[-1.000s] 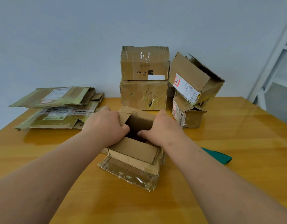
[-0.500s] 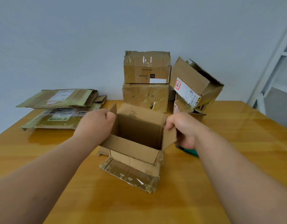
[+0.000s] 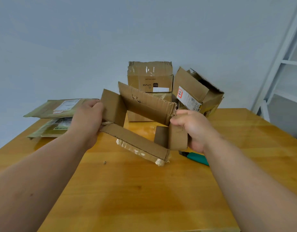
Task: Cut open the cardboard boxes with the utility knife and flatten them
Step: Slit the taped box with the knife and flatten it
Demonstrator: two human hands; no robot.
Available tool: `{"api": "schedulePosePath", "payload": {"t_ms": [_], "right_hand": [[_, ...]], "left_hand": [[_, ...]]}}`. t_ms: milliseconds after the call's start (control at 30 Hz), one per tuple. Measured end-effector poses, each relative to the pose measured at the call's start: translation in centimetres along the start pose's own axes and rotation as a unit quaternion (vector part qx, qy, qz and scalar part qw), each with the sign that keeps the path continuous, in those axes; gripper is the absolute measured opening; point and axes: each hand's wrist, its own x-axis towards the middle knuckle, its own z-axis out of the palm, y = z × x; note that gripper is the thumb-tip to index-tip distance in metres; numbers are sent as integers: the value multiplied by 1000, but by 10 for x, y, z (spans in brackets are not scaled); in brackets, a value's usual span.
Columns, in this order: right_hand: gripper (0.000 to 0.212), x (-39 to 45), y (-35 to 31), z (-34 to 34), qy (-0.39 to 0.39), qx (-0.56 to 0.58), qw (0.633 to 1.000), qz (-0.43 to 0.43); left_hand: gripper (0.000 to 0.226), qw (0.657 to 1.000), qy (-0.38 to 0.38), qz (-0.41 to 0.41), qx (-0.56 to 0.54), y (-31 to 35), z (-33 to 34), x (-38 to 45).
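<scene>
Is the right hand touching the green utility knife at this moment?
Apart. The head view shows the right hand gripping the opened box off the table, while the utility knife lies on the wood beneath the wrist.

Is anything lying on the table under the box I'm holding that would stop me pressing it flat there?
Nothing visible does. The box is held up by both hands; through it shows bare table. The knife lies off to the right, beside it.
</scene>
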Motion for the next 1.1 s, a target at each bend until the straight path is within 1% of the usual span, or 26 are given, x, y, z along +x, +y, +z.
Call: {"api": "schedulePosePath", "payload": {"t_ms": [67, 167, 267, 333, 433, 533, 600, 700, 767, 833, 867, 900, 933, 967, 1000, 1033, 1067, 1100], "right_hand": [[43, -2, -2, 0, 17, -54, 998, -39], [44, -10, -6, 0, 1, -129, 985, -117], [48, -17, -9, 2, -51, -223, 955, -191], [50, -19, -7, 4, -65, -262, 938, -216], [50, -21, 0, 7, -65, -279, 933, -219], [50, -23, 13, 8, -62, -279, 941, -181], [51, -27, 24, 10, -88, -292, 939, -159], [55, -35, 39, 18, -144, -313, 928, -145], [60, -40, 48, 27, -151, -340, 915, -158], [66, -44, 55, 38, -148, -380, 897, -169], [70, -46, 58, 44, -152, -402, 887, -170], [72, -49, 63, 51, -163, -424, 874, -171], [71, -52, 67, 58, -183, -447, 858, -174], [67, -55, 72, 64, -203, -465, 844, -175], [64, -57, 76, 69, -220, -474, 834, -177], [63, -59, 78, 71, -228, -470, 834, -176], [63, -61, 77, 71, -230, -449, 846, -172], [62, -62, 76, 68, -217, -413, 869, -164]], "left_hand": [[24, 1000, -22, -13, -16, -2, -1, -2], [16, 995, -44, -52, -68, -14, -4, -4], [19, 982, -56, -101, -151, -25, -12, -5], [20, 977, -62, -123, -161, -30, -18, -8], [18, 980, -85, -154, -97, -40, -28, -15], [10, 977, -120, -173, 20, -50, -37, -27], [6, 973, -125, -181, 68, -54, -44, -33], [8, 974, -102, -190, 72, -56, -54, -39], [17, 976, -75, -193, 62, -55, -58, -40], [25, 981, -28, -183, 65, -54, -58, -40], [24, 982, 0, -168, 86, -55, -58, -39], [24, 981, 24, -138, 133, -56, -56, -39], [32, 973, 30, -92, 207, -57, -54, -40], [47, 956, 11, -40, 291, -59, -51, -44], [62, 930, -29, 4, 367, -60, -47, -50], [75, 899, -74, 27, 431, -61, -41, -54], [87, 866, -115, 32, 485, -63, -35, -58], [98, 829, -147, 27, 539, -65, -29, -60]]}}
